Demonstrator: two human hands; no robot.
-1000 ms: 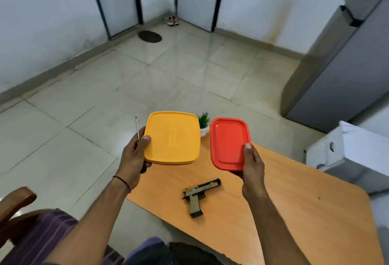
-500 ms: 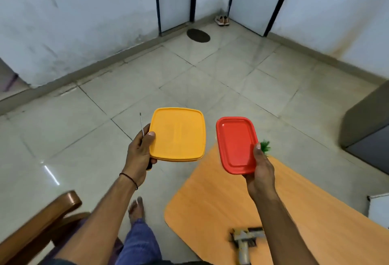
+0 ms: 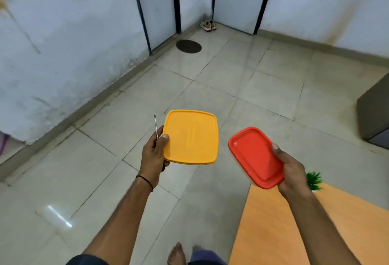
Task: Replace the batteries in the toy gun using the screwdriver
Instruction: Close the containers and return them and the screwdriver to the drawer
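Note:
My left hand (image 3: 153, 155) holds a yellow-lidded square box (image 3: 190, 136) by its left edge, thumb on the lid. The same hand also grips a thin screwdriver (image 3: 156, 127), whose metal shaft points up past my fingers. My right hand (image 3: 291, 172) holds a red-lidded rectangular box (image 3: 253, 156) by its right side, tilted. Both boxes hang above the tiled floor, left of the table. The toy gun is out of view.
The orange wooden table (image 3: 273, 233) fills the lower right, with a small green plant (image 3: 313, 179) behind my right hand. A grey cabinet (image 3: 374, 115) stands at the right edge. My bare foot (image 3: 175, 253) rests on the floor. Doors, a round mat and shoes lie far back.
The view has swung left and away from the table, so the toy gun has left the frame. Both hands keep their boxes; the red box has tilted and dropped lower to the right.

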